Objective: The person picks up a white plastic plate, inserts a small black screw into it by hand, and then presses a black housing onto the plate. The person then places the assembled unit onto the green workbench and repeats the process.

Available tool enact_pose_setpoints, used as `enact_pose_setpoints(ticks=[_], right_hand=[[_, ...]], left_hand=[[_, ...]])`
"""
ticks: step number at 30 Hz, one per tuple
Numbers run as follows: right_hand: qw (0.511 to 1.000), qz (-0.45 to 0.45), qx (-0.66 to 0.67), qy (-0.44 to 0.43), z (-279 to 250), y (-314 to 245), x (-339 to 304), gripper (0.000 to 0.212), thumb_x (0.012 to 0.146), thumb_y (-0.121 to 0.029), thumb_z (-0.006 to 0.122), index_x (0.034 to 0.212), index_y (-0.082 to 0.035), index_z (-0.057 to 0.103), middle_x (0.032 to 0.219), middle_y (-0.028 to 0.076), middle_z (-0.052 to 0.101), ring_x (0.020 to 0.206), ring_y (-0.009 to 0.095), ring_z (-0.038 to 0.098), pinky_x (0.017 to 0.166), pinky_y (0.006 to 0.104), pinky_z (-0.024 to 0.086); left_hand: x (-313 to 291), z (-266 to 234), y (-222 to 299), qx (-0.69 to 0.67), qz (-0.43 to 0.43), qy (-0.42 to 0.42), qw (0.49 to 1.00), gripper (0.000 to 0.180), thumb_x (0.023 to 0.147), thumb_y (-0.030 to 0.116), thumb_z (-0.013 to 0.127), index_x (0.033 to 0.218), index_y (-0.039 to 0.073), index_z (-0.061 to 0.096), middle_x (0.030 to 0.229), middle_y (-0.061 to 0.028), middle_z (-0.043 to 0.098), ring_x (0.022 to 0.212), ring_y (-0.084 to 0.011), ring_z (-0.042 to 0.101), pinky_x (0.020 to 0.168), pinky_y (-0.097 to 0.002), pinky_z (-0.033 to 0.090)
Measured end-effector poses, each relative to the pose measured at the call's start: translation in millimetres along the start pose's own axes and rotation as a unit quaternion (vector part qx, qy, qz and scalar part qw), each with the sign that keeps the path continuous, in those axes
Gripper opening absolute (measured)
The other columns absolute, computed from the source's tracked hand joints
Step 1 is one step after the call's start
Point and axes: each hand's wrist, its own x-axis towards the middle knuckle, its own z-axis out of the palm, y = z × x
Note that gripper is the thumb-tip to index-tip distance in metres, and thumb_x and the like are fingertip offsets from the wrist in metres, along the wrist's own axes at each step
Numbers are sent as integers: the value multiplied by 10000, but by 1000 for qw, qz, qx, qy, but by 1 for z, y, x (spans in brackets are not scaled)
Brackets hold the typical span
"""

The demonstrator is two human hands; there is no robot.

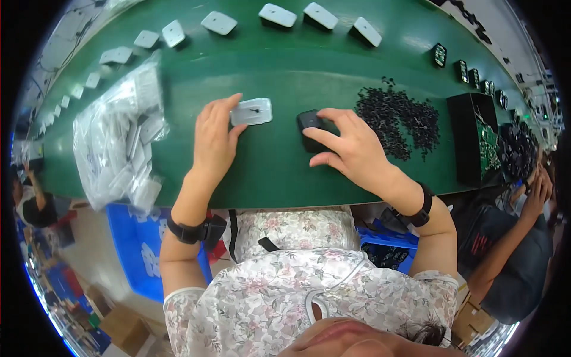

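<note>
My left hand (213, 134) grips the left end of a white plastic housing shell (259, 116) between thumb and fingers. The shell lies hollow side up, with a small black piece (254, 110) inside it. To its right, a black plastic case (307, 122) sits on the green table. Fingers of my right hand (354, 141) rest on the case's right side and top, with the thumb near its lower corner. Just beyond that hand is a spread pile of small black parts (392, 116).
A clear bag of white shells (122, 137) lies at left. White housings (278, 15) and dark circuit assemblies (440, 55) line the far side. At right stands a black box (467, 140) with green circuit boards. Blue bins (128, 253) are below the edge; a co-worker (511, 244) sits at right.
</note>
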Motion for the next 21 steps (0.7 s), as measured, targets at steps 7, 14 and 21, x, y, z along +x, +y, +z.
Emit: enact_pose_setpoints(ticks=[7, 14, 21], right_hand=[[989, 143, 8, 43, 9, -11, 4, 356, 736, -19, 622, 1083, -71, 564, 1113, 166, 546, 945, 341, 566, 809, 392, 486], [978, 170, 53, 106, 15, 0, 10, 332, 759, -12, 659, 1082, -40, 583, 1162, 141, 588, 1031, 315, 578, 879, 369, 470], [989, 38, 137, 50, 25, -16, 43, 355, 740, 42, 654, 1083, -21, 590, 1184, 124, 601, 1037, 299, 582, 879, 361, 480]], left_hand=[[-4, 10, 19, -9, 30, -27, 999, 507, 711, 16, 668, 1192, 50, 513, 1079, -105, 583, 1045, -302, 519, 921, -415, 392], [-11, 12, 21, -108, 10, -15, 994, 502, 747, -34, 616, 1229, 51, 505, 1157, -109, 572, 1084, -299, 521, 944, -406, 400], [-11, -2, 7, -191, 9, -36, 981, 530, 787, -107, 469, 1268, 105, 536, 1322, -77, 523, 1201, -278, 499, 1009, -377, 398]])
